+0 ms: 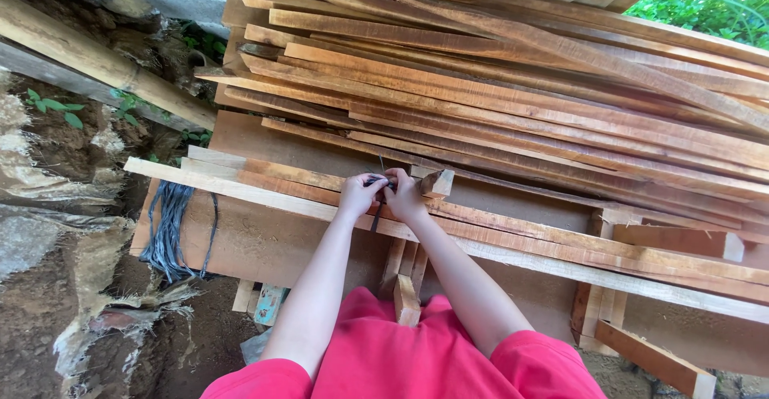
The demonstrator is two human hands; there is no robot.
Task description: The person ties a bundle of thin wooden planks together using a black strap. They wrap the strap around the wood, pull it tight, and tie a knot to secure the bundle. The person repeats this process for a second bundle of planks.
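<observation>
Both hands, left hand [357, 195] & right hand [403, 195], pinch dark twine [376, 181] round near wood strips [513, 235], mid-tie; next needs tight pull.

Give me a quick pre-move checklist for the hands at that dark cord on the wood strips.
1. Both hands on the cord: ok. Left hand and right hand meet at the dark cord.
2. Grip firmness: cannot tell, fingers hide it.
3. Cord around the wood strips: cannot tell, only short ends show.
4. Strips supported: ok, lying on the board.
5. Spare cord nearby: ok, bundle of cords hangs left.
6. Small block clear of hands: not ok, right beside them.
</observation>
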